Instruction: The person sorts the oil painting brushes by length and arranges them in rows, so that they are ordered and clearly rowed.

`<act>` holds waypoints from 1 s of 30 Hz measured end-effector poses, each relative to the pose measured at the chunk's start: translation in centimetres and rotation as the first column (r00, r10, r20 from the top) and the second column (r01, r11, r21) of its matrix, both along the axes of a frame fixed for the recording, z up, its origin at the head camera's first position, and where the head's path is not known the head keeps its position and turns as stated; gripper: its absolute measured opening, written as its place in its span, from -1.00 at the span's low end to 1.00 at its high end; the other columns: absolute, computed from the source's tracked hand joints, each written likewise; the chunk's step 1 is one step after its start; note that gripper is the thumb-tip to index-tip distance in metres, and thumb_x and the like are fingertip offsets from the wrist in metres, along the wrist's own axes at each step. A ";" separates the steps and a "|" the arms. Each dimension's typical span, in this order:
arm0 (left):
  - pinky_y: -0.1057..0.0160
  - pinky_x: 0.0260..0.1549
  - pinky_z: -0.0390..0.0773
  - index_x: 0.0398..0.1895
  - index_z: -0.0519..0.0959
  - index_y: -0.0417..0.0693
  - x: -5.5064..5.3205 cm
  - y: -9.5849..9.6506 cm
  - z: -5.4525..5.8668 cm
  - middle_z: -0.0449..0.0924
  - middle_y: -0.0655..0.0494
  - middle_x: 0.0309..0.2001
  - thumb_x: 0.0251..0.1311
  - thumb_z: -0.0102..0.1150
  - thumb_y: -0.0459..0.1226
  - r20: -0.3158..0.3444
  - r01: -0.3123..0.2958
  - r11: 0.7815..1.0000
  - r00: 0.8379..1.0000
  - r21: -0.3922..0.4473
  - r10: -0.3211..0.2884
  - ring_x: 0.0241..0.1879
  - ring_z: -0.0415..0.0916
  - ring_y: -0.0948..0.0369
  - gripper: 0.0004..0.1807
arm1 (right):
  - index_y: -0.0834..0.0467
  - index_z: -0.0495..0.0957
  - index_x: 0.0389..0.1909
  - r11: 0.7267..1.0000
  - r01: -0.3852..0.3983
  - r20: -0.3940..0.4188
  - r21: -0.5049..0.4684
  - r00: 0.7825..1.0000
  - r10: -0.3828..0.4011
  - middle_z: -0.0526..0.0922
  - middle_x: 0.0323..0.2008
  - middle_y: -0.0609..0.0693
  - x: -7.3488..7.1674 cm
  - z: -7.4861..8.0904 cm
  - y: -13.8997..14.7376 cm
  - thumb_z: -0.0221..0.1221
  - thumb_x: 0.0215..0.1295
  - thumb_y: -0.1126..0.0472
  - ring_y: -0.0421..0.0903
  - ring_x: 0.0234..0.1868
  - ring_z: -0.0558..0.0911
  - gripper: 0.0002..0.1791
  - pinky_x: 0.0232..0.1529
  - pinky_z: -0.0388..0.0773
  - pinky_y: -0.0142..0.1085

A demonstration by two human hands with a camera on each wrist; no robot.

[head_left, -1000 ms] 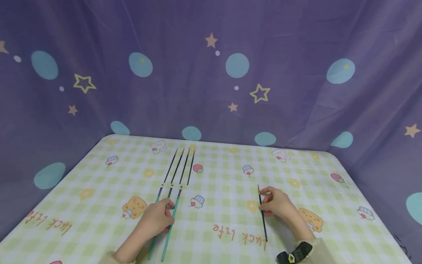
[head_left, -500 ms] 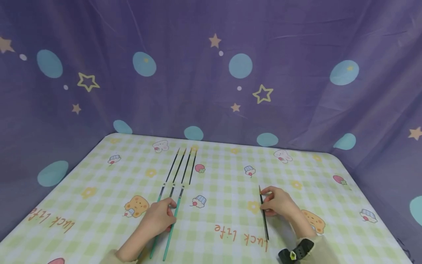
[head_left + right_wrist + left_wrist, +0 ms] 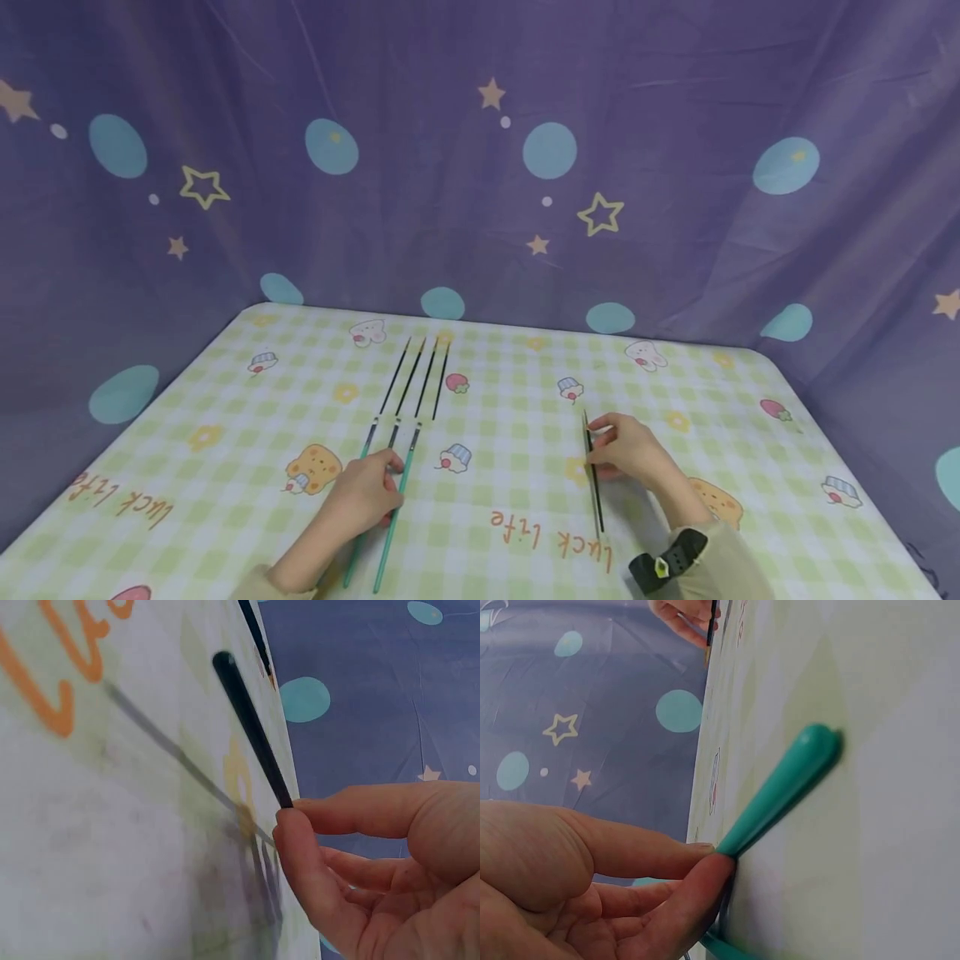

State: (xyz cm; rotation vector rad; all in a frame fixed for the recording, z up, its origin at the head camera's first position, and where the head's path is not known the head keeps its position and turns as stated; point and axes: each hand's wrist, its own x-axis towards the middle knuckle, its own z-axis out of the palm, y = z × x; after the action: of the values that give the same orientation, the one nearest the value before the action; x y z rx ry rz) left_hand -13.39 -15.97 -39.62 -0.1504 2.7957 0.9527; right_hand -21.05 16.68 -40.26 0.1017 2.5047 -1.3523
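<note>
My left hand [image 3: 367, 496] pinches the handle of the rightmost teal paintbrush [image 3: 390, 542] between thumb and index finger; its rounded handle end [image 3: 784, 787] lies close to the cloth in the left wrist view. Two more teal brushes lie beside it, one with its ferrule [image 3: 395, 432] in sight, both partly hidden by that hand. On the right, my right hand [image 3: 630, 450] pinches a thin black paintbrush [image 3: 597, 504], bristles pointing away. In the right wrist view its black handle [image 3: 251, 727] is raised off the cloth, with a separate shadow below.
Several thin black brushes [image 3: 408, 379] lie in a row beyond the teal ones, bristles away. A green checked cloth [image 3: 510, 450] with printed cakes and lettering covers the table. A purple curtain [image 3: 450, 217] hangs behind the far edge.
My right hand has lifted the black brush slightly and moved it a little away and left, and its shadow now shows apart. The left hand stays on the teal brush. The head view shifted slightly.
</note>
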 end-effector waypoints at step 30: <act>0.33 -0.67 0.31 -0.16 0.48 -0.19 -0.3 -0.1 -0.2 0.42 0.13 -0.63 -0.08 0.14 -0.44 0.038 -0.010 1.000 0.999 0.006 0.010 -0.73 0.39 0.25 -0.68 | 0.32 0.42 -0.03 0.960 -0.039 -0.082 -0.279 0.996 0.016 0.51 -0.36 0.13 -5.4 -1.4 -9.0 0.20 0.01 0.49 -0.07 -0.50 0.61 -0.57 -0.43 0.63 -0.27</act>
State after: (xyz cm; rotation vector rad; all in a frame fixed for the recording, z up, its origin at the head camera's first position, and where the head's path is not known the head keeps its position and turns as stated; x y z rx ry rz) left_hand -13.67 -16.04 -39.80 -0.1800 2.7598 0.9499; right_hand -26.44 7.71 -41.69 -0.0479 2.3360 -1.7137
